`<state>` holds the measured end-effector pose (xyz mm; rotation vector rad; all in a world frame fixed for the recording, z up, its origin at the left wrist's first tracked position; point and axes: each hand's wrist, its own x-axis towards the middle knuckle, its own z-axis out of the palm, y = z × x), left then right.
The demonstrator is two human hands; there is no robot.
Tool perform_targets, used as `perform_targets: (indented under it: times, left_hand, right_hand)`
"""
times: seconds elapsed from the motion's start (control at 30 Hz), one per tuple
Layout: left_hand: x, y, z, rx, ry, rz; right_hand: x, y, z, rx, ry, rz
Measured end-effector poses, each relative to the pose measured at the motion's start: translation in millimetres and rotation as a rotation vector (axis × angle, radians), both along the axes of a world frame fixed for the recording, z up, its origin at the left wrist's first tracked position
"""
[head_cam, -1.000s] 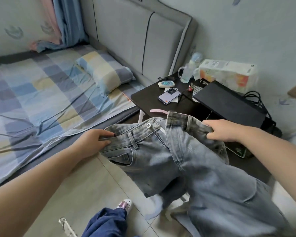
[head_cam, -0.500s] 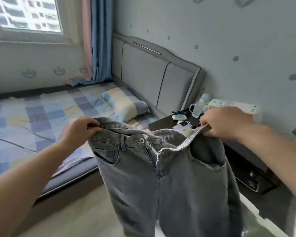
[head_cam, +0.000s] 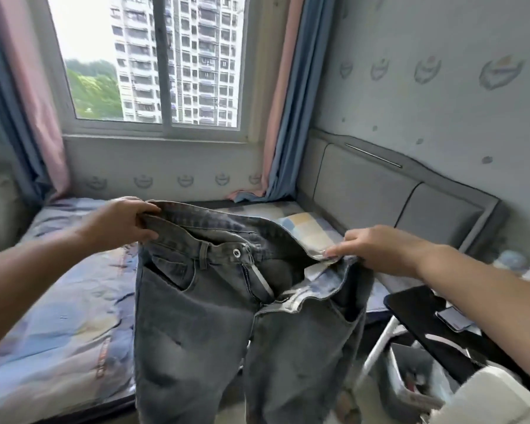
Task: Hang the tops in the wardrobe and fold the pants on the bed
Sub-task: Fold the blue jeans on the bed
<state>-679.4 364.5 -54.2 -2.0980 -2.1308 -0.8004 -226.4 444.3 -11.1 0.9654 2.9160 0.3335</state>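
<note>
Gripping the waistband at its two ends, both hands hold a pair of grey jeans (head_cam: 202,319) up in the air in front of the bed (head_cam: 58,316). The left hand (head_cam: 121,223) has its fingers curled over the top edge of the waistband at one hip, thumb under the cloth. The right hand (head_cam: 377,250) pinches the other end of the waistband, fingertips pressed flat on the pale inner lining where the band is turned outward.

Between the two grips the waist gapes open: the metal button (head_cam: 236,253) sits unfastened just beside the left-hand side of the fly, and the zip below it is undone, with the right flap folded down. Below the hands both legs hang straight down and run out of the bottom of the view, so their hems cannot be seen.

Behind the jeans lies the bed with a blue, checked sheet, and a checked pillow (head_cam: 306,231) shows just above the waistband near the right hand. Beyond that hand stands the grey padded headboard (head_cam: 380,194). Under the right forearm is a black table (head_cam: 426,319) with a phone (head_cam: 455,319) on it. Farther off, past both hands, a window (head_cam: 153,59) with pink-and-blue curtains (head_cam: 285,117) faces tower blocks.
</note>
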Motion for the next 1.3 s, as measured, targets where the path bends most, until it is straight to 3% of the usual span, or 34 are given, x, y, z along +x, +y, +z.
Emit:
perform_targets:
  times: [0.07,0.13,0.3,0.57,0.7,0.8,0.97,1.07,1.17,1.3]
  left_hand:
    - [-39.3,-7.8,11.6,-0.024,0.074,-0.032]
    - [-73.6,-12.3,20.2,0.027,0.184,0.014]
    - [-145.5,-24.0,40.9,0.032,0.358,0.206]
    - [-209.0,-25.6,70.9,0.169,0.301,0.402]
    - [-221.9,-2.0,90.3,0.189,0.178,0.453]
    - [-231.9,24.2,105.4,0.21,0.133,0.476]
    - [-236.6,71.8,136.1,0.287,0.057,0.534]
    - [-231.7,106.5,153.5,0.315,0.103,0.541]
    - [-223.3,141.0,168.6,0.335,0.134,0.552]
    - [-211.9,185.9,183.6,0.355,0.21,0.541]
  right_hand:
    - [-43.9,10.9,1.5,-0.055,-0.089,-0.013]
    - [-89.8,20.7,-1.3,0.036,-0.258,0.059]
    - [-185.2,39.8,8.0,0.052,-0.369,0.179]
    - [-292.5,102.1,25.2,0.405,-0.544,0.214]
    - [-332.0,149.2,32.9,0.426,-0.401,0.167]
    - [-346.8,198.9,57.9,0.332,-0.226,0.144]
    - [-355.1,277.9,94.8,-0.082,0.088,0.056]
    - [-367.0,320.7,100.8,-0.347,0.465,0.039]
    - [-376.7,356.4,98.5,-0.287,0.749,-0.024]
    - [-370.6,400.0,108.3,-0.144,0.87,-0.102]
